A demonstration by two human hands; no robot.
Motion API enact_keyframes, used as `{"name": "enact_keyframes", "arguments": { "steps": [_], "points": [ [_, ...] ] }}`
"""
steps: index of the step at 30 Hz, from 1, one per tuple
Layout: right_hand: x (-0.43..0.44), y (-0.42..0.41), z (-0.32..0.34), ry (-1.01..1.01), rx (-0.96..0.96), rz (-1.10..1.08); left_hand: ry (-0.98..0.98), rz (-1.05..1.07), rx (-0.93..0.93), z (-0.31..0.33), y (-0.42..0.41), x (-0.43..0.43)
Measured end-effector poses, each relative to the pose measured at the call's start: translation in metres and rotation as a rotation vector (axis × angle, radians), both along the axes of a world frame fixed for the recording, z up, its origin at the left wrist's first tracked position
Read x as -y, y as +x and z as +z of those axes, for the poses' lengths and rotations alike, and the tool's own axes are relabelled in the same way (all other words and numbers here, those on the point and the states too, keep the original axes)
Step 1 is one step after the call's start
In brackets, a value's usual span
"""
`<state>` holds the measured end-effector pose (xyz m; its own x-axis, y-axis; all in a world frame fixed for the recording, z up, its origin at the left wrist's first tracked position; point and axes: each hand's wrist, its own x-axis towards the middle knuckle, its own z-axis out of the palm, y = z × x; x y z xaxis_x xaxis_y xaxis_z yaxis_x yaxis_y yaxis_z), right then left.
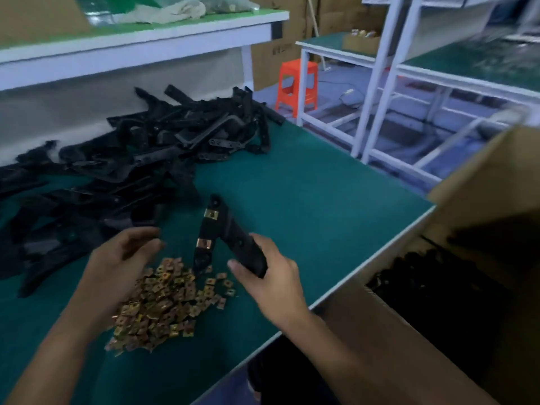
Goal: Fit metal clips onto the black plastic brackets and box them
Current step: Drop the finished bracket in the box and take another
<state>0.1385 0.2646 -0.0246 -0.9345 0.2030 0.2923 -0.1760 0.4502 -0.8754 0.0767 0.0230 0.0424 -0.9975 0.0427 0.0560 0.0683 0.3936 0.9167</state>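
My right hand (268, 276) grips one arm of a black V-shaped plastic bracket (225, 232) held above the green table (306, 200). Two metal clips sit on the bracket's other arm, one near its top (211, 213) and one lower down (204, 244). My left hand (122, 258) hovers over a heap of loose gold-coloured metal clips (163, 305), fingers loosely curled; whether it holds a clip I cannot tell. A large pile of black brackets (131, 159) lies at the left and back of the table.
An open cardboard box (482, 206) with black brackets inside (438, 276) stands off the table's right edge. A white shelf (131, 45) hangs over the back of the table. An orange stool (296, 86) and white bench frames (380, 97) stand beyond.
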Motion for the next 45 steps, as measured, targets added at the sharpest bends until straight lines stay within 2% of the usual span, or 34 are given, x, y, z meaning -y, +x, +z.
{"name": "enact_keyframes", "arguments": {
  "steps": [6,9,12,14,16,19,22,26,28,30,32,36,39,42,45],
  "points": [
    [-0.068,0.127,-0.010,-0.374,0.133,-0.404,-0.004,-0.105,0.026,-0.046,-0.014,-0.034],
    [-0.131,0.159,-0.010,-0.310,0.167,-0.626,-0.014,-0.171,0.057,-0.061,-0.022,-0.053],
    [-0.218,0.157,-0.003,-0.307,0.192,-0.821,-0.018,-0.204,0.041,-0.061,-0.021,-0.064],
    [-0.270,0.150,0.005,-0.288,0.264,-0.927,-0.039,-0.207,0.023,-0.055,-0.016,-0.068],
    [-0.299,0.141,0.007,-0.162,0.374,-0.980,-0.061,-0.204,0.018,-0.045,-0.008,-0.067],
    [-0.274,0.112,0.006,-0.039,0.424,-0.877,-0.144,-0.155,0.033,-0.034,-0.002,-0.055],
    [-0.205,0.071,0.007,0.067,0.234,-0.575,-0.240,-0.019,0.063,-0.034,-0.008,-0.032],
    [-0.084,0.022,0.016,0.210,-0.004,-0.141,-0.324,0.136,0.016,-0.038,-0.023,-0.006],
    [-0.035,-0.006,0.017,0.180,0.048,0.056,-0.405,0.190,-0.014,-0.038,-0.033,0.003],
    [-0.001,-0.031,0.013,0.135,0.191,0.159,-0.542,0.245,-0.098,-0.037,-0.044,0.010],
    [0.015,-0.046,0.004,0.114,0.267,0.157,-0.702,0.278,-0.202,-0.036,-0.055,0.017],
    [0.018,-0.054,-0.011,0.118,0.226,0.039,-1.050,0.175,-0.358,-0.038,-0.076,0.025],
    [0.018,-0.057,-0.016,0.142,0.201,0.029,-1.137,0.105,-0.454,-0.039,-0.092,0.018],
    [0.020,-0.057,-0.018,0.148,0.194,0.042,-1.251,0.095,-0.301,-0.043,-0.110,0.003],
    [0.020,-0.056,-0.018,0.152,0.177,0.032,-1.392,0.172,-0.150,-0.043,-0.121,-0.010]
  ]
}}
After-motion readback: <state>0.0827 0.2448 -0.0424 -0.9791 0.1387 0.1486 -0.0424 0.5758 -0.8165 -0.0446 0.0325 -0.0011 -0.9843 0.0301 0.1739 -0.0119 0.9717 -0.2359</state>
